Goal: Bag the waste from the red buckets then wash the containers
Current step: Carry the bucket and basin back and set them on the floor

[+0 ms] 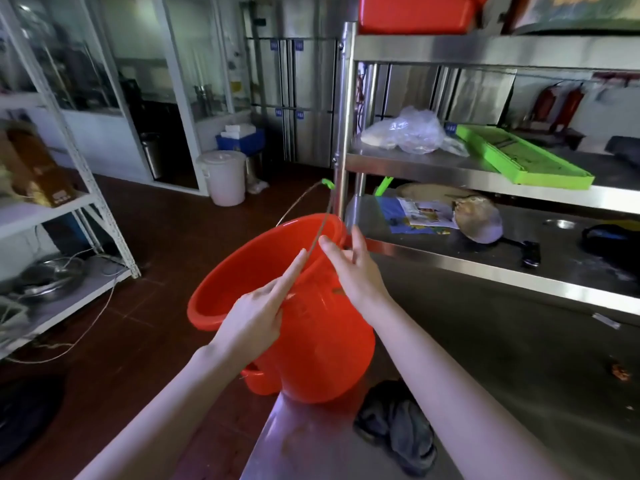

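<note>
A red bucket (322, 341) stands tilted at the corner of the steel table (502, 358), its mouth turned left and toward me. Its wire handle (320, 230) with a green grip (327, 183) stands raised over the mouth. My left hand (254, 318) holds the near rim, the index finger stretched along it. My right hand (353, 268) rests with straight fingers on the far wall, just under the rim and beside the wire. A second red rim (254, 379) shows below the bucket. The bucket's inside looks bare where I can see it.
A dark rag (398, 431) lies on the table near me. The steel rack (450, 168) holds a clear plastic bag (408, 131), a green tray (523, 161) and a red tub (415, 12) on top. A white lidded bin (225, 178) stands on the floor beyond.
</note>
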`<state>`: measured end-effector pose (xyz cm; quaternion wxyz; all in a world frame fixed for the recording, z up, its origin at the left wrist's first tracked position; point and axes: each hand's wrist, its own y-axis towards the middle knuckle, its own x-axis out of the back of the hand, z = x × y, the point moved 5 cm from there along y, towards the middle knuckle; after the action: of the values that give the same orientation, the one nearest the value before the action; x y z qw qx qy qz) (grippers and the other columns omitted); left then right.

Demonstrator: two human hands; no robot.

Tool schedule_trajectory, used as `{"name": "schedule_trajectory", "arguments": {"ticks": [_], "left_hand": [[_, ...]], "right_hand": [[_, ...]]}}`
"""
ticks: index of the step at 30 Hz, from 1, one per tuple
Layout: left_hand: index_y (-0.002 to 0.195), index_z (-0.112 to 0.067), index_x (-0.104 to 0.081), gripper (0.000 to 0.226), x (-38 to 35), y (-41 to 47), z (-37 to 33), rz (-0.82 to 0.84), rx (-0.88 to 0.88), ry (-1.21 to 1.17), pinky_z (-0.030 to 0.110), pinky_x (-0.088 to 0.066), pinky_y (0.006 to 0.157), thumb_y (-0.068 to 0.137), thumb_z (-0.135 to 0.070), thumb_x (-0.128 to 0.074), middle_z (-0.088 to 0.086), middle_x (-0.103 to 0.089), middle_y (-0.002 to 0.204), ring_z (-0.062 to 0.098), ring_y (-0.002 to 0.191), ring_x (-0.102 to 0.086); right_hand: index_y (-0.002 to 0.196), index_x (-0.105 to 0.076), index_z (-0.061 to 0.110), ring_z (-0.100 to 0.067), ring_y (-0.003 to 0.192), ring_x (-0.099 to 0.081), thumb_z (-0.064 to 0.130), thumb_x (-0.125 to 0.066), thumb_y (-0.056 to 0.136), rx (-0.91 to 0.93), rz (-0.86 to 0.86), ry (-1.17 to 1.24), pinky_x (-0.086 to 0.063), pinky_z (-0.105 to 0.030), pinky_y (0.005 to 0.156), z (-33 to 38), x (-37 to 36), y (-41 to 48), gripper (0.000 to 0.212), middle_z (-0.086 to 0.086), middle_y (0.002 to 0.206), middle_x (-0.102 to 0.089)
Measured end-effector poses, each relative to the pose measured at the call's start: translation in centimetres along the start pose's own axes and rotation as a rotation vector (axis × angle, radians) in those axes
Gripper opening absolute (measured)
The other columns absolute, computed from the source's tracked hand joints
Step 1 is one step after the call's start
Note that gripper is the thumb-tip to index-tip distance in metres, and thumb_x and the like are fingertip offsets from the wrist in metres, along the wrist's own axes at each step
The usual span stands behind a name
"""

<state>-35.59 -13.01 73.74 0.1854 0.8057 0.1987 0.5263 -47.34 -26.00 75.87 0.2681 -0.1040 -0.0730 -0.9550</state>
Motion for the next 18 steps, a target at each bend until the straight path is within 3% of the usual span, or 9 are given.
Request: {"name": "schedule_trajectory", "arguments": {"ticks": [2,4,7,10,13,18], "left_hand": [[0.151,-0.048,0.003,0.11,0.0,-0.5,0.9,0.018,0.003,-0.017,0.037,-0.059,0.075,0.078,0.012,-0.053,-0.006,-0.052,0.143,0.027,0.105,-0.066],[0.153,-0.043,0.0,0.11,-0.2,-1.1,1.7,0.029,-0.003,-0.019,0.034,-0.059,0.077,0.075,0.013,-0.054,-0.005,-0.054,0.141,0.025,0.108,-0.065],[0.154,-0.024,-0.025,0.101,-1.1,-2.3,2.4,0.024,-0.061,0.02,0.03,-0.058,0.081,0.067,0.017,-0.058,0.001,-0.06,0.134,0.024,0.11,-0.065],[0.14,-0.01,-0.051,0.087,-2.0,-3.6,3.1,-0.008,-0.146,0.081,0.035,-0.059,0.072,0.06,0.021,-0.06,0.007,-0.065,0.127,0.027,0.091,-0.07],[0.134,-0.011,-0.058,0.082,-2.7,-4.9,3.6,-0.021,-0.225,0.138,0.031,-0.053,0.062,0.059,0.021,-0.062,0.005,-0.065,0.126,0.021,0.074,-0.064],[0.136,-0.017,-0.057,0.077,-2.3,-5.5,3.4,0.032,-0.229,0.087,0.031,-0.052,0.07,0.067,0.016,-0.064,-0.002,-0.06,0.135,0.015,0.09,-0.066]], "right_hand": [[0.149,-0.006,0.047,-0.024,0.13,-0.048,0.075,-0.056,0.075,-0.084,-0.048,0.073,-0.05,-0.05,0.097,-0.6,-0.4,0.1,0.094,-0.001,0.149,-0.041],[0.148,-0.005,0.049,-0.028,0.125,-0.052,0.069,-0.061,0.077,-0.193,-0.076,0.13,-0.059,-0.047,0.08,-1.7,-1.1,-0.2,0.093,-0.001,0.151,-0.036],[0.147,-0.012,0.048,-0.028,0.106,-0.062,0.056,-0.069,0.079,-0.314,-0.1,0.083,-0.061,-0.041,0.062,-3.3,-2.1,-0.2,0.089,-0.004,0.143,-0.044],[0.143,-0.031,0.03,-0.029,0.103,-0.062,0.055,-0.069,0.078,-0.473,-0.074,-0.02,-0.061,-0.046,0.065,-5.1,-3.4,0.0,0.08,-0.009,0.134,-0.049],[0.129,-0.044,0.02,-0.032,0.1,-0.059,0.047,-0.071,0.076,-0.581,-0.131,-0.131,-0.06,-0.049,0.07,-6.5,-4.1,-0.1,0.065,-0.013,0.129,-0.045],[0.116,-0.05,0.019,-0.035,0.092,-0.06,0.023,-0.066,0.07,-0.535,-0.268,-0.081,-0.059,-0.05,0.075,-7.2,-4.3,-0.2,0.049,-0.014,0.122,-0.047]]}}
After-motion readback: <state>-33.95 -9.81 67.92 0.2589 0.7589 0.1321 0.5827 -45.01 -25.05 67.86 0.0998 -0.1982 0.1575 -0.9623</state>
